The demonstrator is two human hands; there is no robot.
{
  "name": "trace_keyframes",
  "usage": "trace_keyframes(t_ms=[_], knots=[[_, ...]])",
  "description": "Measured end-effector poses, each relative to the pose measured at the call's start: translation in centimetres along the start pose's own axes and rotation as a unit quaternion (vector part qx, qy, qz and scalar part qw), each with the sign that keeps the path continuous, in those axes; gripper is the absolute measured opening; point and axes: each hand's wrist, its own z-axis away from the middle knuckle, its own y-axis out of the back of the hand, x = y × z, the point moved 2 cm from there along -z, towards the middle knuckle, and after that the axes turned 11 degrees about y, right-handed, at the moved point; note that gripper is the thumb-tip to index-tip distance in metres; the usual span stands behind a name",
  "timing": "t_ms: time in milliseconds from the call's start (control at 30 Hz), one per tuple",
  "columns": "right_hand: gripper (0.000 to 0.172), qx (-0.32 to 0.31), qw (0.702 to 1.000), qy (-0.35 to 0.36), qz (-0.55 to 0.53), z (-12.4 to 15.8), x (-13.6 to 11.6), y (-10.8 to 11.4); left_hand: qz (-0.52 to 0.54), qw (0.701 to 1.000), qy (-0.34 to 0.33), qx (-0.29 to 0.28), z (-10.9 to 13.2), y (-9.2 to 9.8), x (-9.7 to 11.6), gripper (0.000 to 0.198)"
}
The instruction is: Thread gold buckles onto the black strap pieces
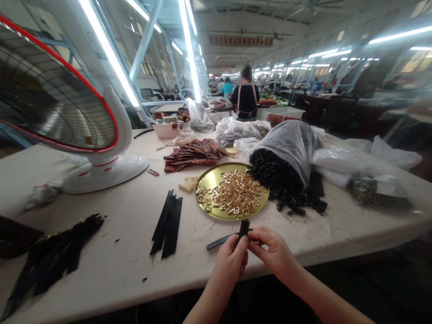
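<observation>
My left hand (233, 256) is closed round a short, folded-looking black strap (243, 228) that sticks up above its thumb. Beside it, my right hand (272, 247) pinches at the strap's right edge, thumb and forefinger together; the exact spot between the fingertips is hidden. A narrow dark strip (219, 242) reaches out to the left behind my left hand, and I cannot tell whether it belongs to the same strap. Just beyond my hands, a round gold tray (205, 176) carries a heap of small gold metal buckles (239, 191).
Left of the tray lie several black straps (168, 222), with a bigger black bundle (64, 252) farther left. A white fan base (108, 173) stands behind. A plastic bag (290, 141) spills black pieces (276, 175) at right. Reddish-brown strips (192, 155) lie behind the tray. A person (246, 99) is farther back.
</observation>
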Motion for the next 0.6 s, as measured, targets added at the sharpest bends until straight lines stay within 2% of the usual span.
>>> trace_keyframes(t_ms=[133,267,333,433,500,600], knots=[[0.019,0.003,1.0,-0.005,-0.029,0.3,-0.1,0.2,0.039,0.999,0.017,-0.027,0.1,-0.1,-0.7,0.032],[0.022,0.064,0.993,-0.045,-0.091,0.3,0.4,0.7,0.013,0.999,0.005,-0.033,0.0,0.2,-1.7,0.031],[0.024,0.092,0.984,-0.079,-0.132,0.2,0.5,0.7,-0.01,0.999,0.003,-0.048,0.0,0.1,-2.0,0.03],[0.028,0.101,0.958,-0.158,-0.219,0.0,0.3,0.2,-0.049,0.997,-0.007,-0.064,0.2,-0.3,-2.0,0.028],[0.029,0.098,0.943,-0.192,-0.253,-0.1,0.0,-0.3,-0.079,0.995,-0.02,-0.059,0.2,-0.5,-1.7,0.027],[0.026,0.104,0.943,-0.179,-0.261,0.0,-0.2,-0.9,-0.105,0.993,-0.035,-0.033,0.1,-0.5,-1.3,0.027]])
